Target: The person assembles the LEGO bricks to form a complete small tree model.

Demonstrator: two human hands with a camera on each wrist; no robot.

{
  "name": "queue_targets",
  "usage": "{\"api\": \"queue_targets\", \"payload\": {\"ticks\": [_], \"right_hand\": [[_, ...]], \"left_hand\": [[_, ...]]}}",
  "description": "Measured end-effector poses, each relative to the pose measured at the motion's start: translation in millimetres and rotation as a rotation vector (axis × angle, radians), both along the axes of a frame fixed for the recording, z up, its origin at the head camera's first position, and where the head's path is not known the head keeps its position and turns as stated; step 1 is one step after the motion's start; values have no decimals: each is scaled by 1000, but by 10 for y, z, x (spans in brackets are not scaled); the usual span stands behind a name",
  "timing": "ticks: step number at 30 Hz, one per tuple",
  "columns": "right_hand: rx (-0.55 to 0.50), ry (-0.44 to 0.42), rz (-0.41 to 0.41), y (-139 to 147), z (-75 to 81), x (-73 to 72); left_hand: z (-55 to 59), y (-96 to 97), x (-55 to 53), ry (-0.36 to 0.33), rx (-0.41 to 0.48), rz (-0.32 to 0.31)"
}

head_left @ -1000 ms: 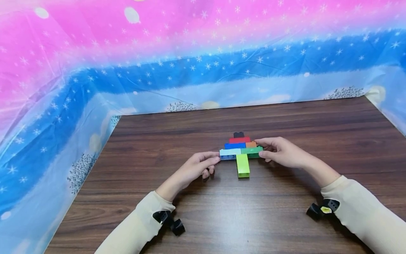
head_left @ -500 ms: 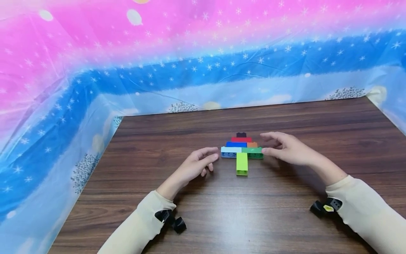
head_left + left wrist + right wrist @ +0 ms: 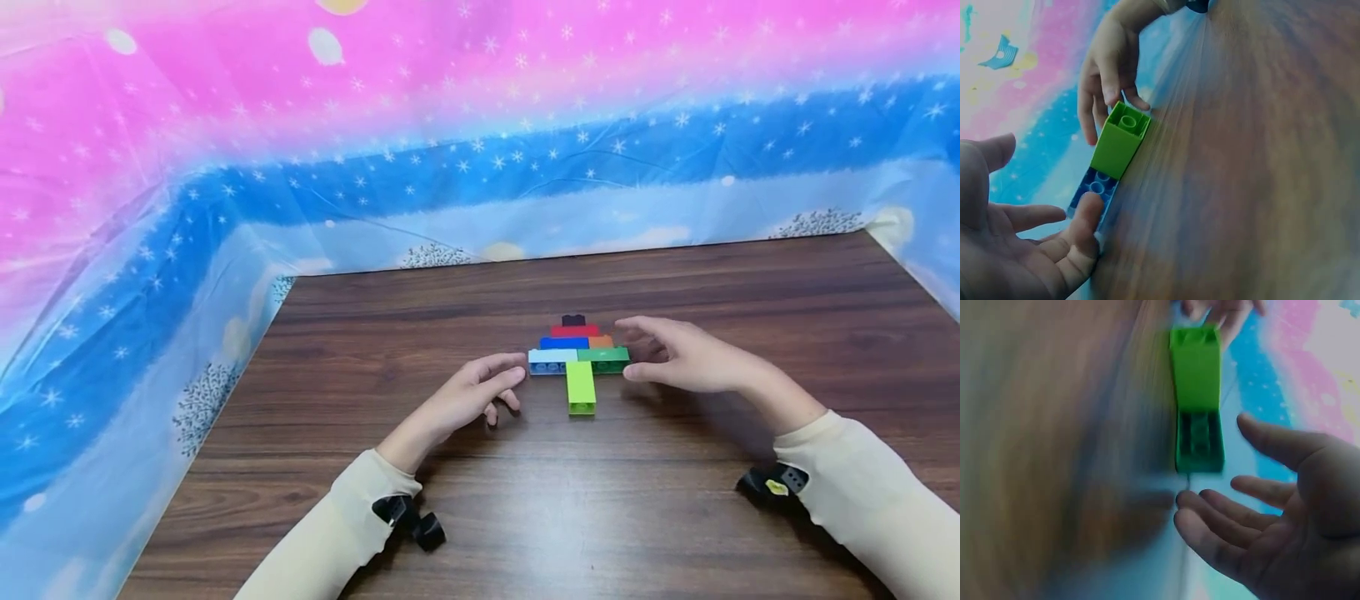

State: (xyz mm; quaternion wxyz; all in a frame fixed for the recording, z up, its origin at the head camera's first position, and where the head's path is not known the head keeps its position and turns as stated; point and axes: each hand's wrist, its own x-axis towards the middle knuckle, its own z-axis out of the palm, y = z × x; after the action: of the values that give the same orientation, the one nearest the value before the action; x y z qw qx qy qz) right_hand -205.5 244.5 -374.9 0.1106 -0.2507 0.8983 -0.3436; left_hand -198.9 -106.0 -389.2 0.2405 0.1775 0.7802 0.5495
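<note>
A flat tree-shaped build of toy building bricks lies on the table. A lime green brick point(image 3: 581, 387) forms its stem, pointing toward me. Behind that, a light blue brick point(image 3: 551, 357) and a green brick point(image 3: 606, 358) make the widest row. Farther back come a blue brick point(image 3: 564, 342) beside an orange one point(image 3: 601, 341), a red brick point(image 3: 575, 331) and a small black brick point(image 3: 573, 319). My left hand point(image 3: 474, 392) hovers by the light blue end, fingers loosely bent; contact is hard to tell. Beside the green end, my right hand point(image 3: 686, 358) is spread, apart from the bricks.
The dark wood-grain table point(image 3: 480, 492) spreads around the build on all sides. A pink and blue snowflake cloth point(image 3: 450, 158) hangs along its back and left edges. Black camera mounts point(image 3: 411, 521) sit at the sleeve cuffs.
One second ago both hands held the build's ends. My fingers have since come off the bricks, the left hand first, then the right. The build now lies on the table between them.
</note>
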Motion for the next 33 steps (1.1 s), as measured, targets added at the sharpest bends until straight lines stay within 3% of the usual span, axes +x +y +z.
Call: {"api": "queue_targets", "payload": {"ticks": [3,7,9,12,15,18,22,27,33], "right_hand": [[122,96,-39,75,47,76],[337,163,-85,156,19,176],[435,187,-103,191,-17,182],[525,243,-120,251,-36,120],[558,288,-121,313,-28,36],[568,306,-130,358,-4,-38],[575,302,-137,413,-7,-43],[647,348,-148,528,76,-51],[587,229,-157,533,-28,-111]], "left_hand": [[76,-33,48,221,-209,-12],[213,-108,144,549,-680,-64],[248,-138,138,629,-859,-98],[251,-182,22,677,-996,-63],[246,-238,-102,663,-1053,-11],[254,-286,-194,653,-1069,2],[277,-314,-251,664,-1072,1],[360,-400,-292,695,-1147,13],[295,-446,-280,657,-1071,13]]}}
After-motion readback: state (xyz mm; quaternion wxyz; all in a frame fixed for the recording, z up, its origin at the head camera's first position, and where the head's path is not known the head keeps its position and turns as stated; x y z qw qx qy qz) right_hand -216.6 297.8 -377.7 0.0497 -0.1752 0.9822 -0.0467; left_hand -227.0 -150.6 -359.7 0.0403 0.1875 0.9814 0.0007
